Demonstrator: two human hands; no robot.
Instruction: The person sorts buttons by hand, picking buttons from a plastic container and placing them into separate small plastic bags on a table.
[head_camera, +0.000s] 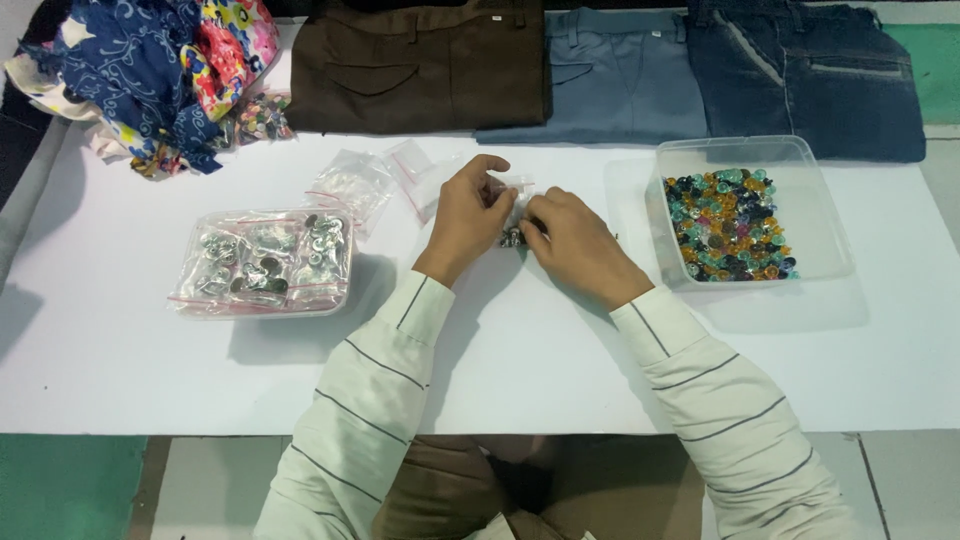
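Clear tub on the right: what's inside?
The clear tub holds a heap of small colourful buttons piled toward its left side; the right part shows bare bottom. Whatever lies beneath the heap is covered.

The desk (120, 370) is plain white. The person's sleeves (370, 400) are cream with thin dark stripes set well apart. The clear tray (830, 200) on the right holds buttons (728, 225) in teal, amber, orange and near-black, all mixed. The clear tub (190, 300) on the left holds see-through bags of silver-grey metal pieces (265, 262), and the bags have thin red sealing lines. Three pairs of trousers lie along the far edge: dark brown (420, 70), slate blue (610, 80) and dark denim blue (810, 80). The heaped cloth (150, 70) is navy with white scrollwork, beside a bright floral print of pink, yellow and red. The floor (60, 485) shows green.
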